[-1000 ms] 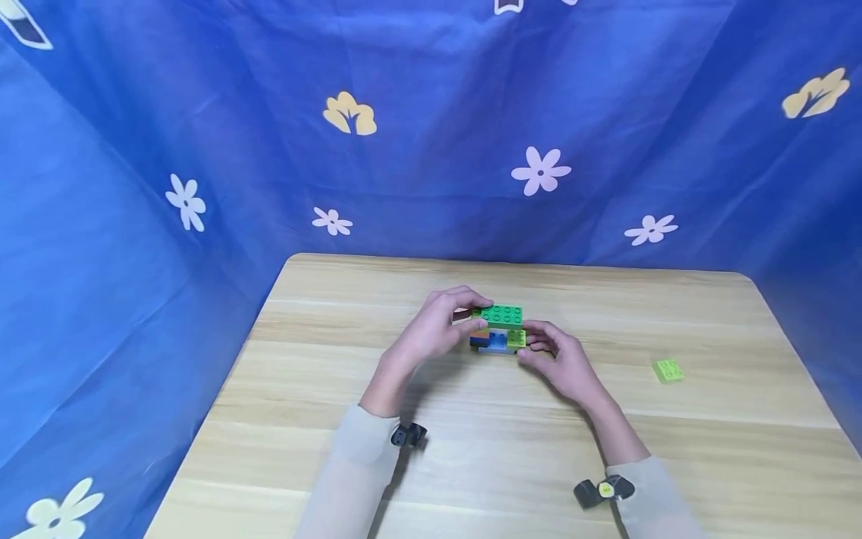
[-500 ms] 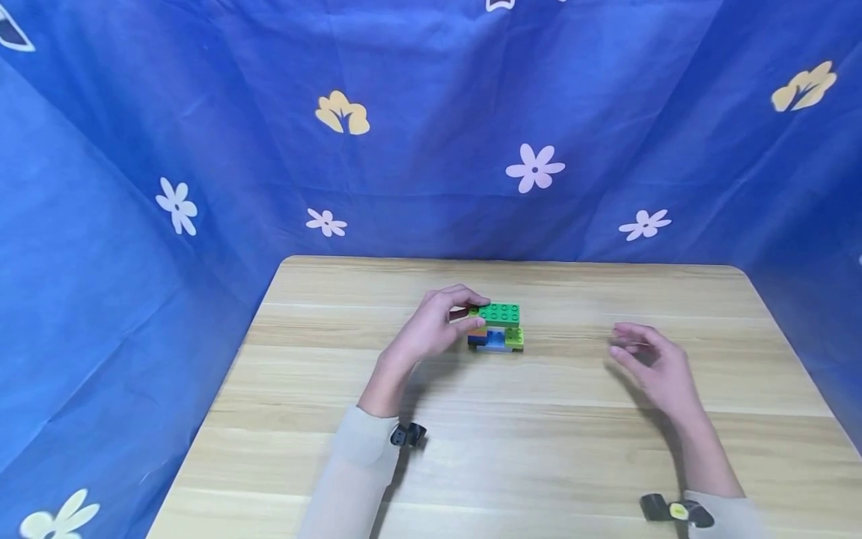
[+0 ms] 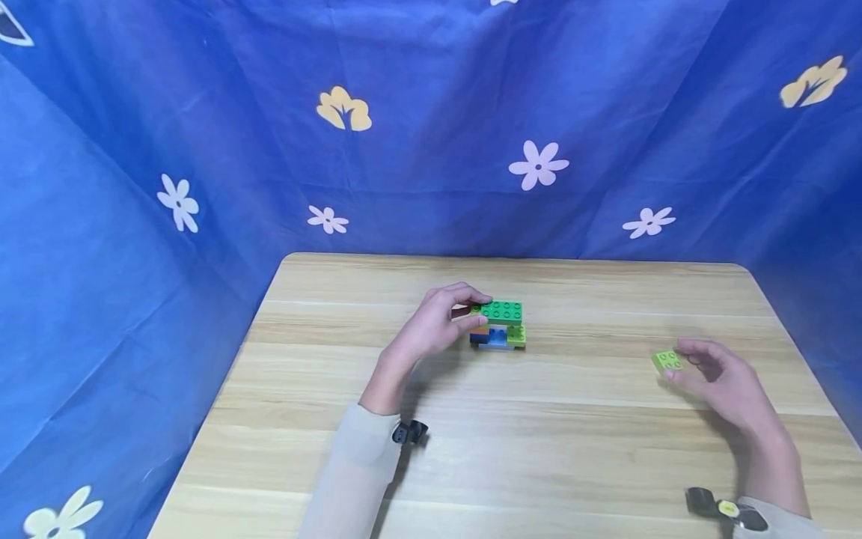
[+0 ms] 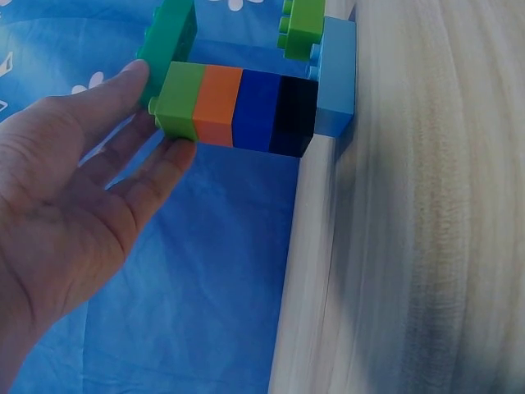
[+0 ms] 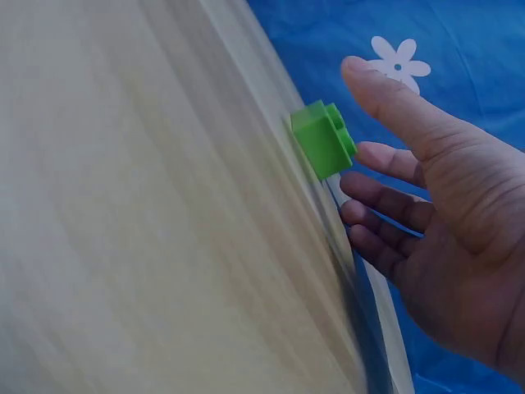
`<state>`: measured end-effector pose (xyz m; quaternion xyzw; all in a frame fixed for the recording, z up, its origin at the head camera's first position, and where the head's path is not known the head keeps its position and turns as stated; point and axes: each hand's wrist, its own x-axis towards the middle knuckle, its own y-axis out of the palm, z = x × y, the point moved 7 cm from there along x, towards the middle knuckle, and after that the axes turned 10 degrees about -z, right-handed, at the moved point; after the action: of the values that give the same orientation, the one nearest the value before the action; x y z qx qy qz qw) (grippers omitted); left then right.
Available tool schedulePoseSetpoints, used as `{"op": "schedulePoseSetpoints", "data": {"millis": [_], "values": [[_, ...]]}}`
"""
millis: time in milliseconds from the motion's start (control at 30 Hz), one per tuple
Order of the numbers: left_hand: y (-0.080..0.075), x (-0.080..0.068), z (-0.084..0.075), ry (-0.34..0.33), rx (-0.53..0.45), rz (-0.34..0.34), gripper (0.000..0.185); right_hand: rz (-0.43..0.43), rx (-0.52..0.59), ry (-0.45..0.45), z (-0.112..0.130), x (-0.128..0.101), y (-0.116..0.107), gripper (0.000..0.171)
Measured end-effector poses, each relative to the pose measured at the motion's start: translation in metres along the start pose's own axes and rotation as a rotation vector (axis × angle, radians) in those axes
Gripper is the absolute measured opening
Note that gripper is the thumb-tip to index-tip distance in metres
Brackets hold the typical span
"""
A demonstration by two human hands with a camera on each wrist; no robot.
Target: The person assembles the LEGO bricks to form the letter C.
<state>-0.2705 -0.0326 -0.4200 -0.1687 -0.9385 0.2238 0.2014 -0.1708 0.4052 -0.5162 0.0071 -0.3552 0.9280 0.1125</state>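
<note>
A brick structure (image 3: 500,324) stands mid-table: a dark green plate on top, with light green, orange, blue and light blue bricks beneath. My left hand (image 3: 450,316) holds its left end. In the left wrist view the thumb lies on the dark green plate and the fingers (image 4: 168,160) on the light green end of the structure (image 4: 246,98). A small lime green brick (image 3: 667,361) lies alone at the right. My right hand (image 3: 690,365) hovers right beside it with its fingers spread. In the right wrist view that brick (image 5: 321,141) sits between thumb and fingers (image 5: 385,160), untouched.
The wooden table (image 3: 539,449) has a blue flowered cloth (image 3: 431,150) hanging behind and on both sides. The lime brick lies near the table's right edge (image 3: 801,352). Wrist cameras sit on both sleeves.
My right hand has left the structure's right side and swept right across the table to the lime brick. The left hand and the structure have stayed put.
</note>
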Motion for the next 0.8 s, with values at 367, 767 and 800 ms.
{"op": "schedulePoseSetpoints", "data": {"millis": [367,767,800], "values": [[0.000,-0.001,0.000,-0.014,0.011,0.006,0.026,-0.057,-0.115,-0.036,-0.001,0.000,0.003,0.057],[0.001,-0.001,0.000,-0.021,0.001,0.005,0.026,-0.124,-0.013,-0.170,0.016,0.004,0.016,0.044],[0.001,-0.001,0.000,-0.022,-0.003,0.004,0.026,-0.112,0.019,-0.173,0.021,0.005,0.020,0.043]]}}
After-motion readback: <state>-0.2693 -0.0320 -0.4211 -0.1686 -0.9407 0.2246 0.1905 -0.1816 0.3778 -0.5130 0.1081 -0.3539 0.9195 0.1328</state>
